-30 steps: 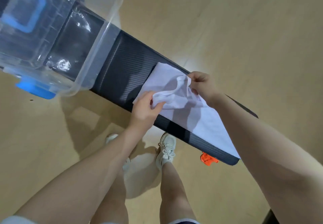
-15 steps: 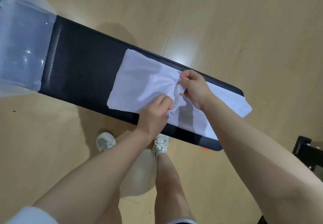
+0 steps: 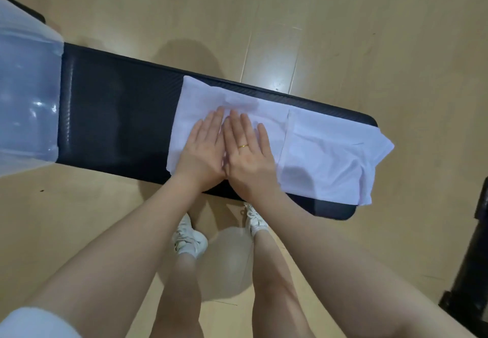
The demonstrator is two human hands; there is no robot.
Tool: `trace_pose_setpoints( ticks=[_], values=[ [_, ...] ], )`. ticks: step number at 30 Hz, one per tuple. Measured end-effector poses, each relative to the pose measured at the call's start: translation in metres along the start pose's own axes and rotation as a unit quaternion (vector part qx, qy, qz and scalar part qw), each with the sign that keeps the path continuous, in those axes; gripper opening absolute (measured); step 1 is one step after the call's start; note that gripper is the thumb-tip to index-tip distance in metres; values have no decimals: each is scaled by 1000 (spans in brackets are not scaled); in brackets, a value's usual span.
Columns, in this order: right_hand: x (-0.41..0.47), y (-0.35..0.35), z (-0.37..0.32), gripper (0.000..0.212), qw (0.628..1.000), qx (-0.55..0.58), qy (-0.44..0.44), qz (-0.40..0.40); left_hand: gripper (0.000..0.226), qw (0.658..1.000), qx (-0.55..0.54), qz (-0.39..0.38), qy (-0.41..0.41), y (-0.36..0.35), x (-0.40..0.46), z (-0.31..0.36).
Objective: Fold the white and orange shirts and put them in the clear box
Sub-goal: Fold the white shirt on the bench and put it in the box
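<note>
Head view shows 1 white shirt (image 3: 317, 158) spread on 1 black padded counter (image 3: 118, 126), with 1 clear box (image 3: 26, 94) at the frame's left edge, resting on the counter's left end. No orange shirt is in view. The white shirt fills the counter's right half; its long axis runs along the counter, from centre frame down toward the right, where its end hangs slightly past the counter's edge. 2 hands lie flat on the shirt's left part, side by side and touching: left hand (image 3: 202, 150) and right hand (image 3: 248, 152), which wears 1 gold ring (image 3: 242, 146). Neither grip is closed; all fingers are straight, pressing the cloth. 2 white shoes (image 3: 188, 237) stand on the wooden floor (image 3: 343, 34) below.
</note>
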State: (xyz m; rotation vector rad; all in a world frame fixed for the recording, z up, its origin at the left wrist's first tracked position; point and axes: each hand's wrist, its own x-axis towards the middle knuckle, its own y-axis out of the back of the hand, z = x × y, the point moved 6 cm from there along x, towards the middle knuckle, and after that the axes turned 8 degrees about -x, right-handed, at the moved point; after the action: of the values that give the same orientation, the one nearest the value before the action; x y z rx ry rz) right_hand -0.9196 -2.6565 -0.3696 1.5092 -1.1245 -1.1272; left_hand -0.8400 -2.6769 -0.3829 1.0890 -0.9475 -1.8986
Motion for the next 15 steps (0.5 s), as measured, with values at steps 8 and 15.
trace_pose_setpoints(
  ticks=[8,15],
  values=[
    [15,-30,56,67,997,-49,-59,-28,118,994,70,-88,-8,-11,14,-28],
    [-36,-12,119,68,976,2,-188,-114,118,989,52,-133,27,1,14,3]
  ],
)
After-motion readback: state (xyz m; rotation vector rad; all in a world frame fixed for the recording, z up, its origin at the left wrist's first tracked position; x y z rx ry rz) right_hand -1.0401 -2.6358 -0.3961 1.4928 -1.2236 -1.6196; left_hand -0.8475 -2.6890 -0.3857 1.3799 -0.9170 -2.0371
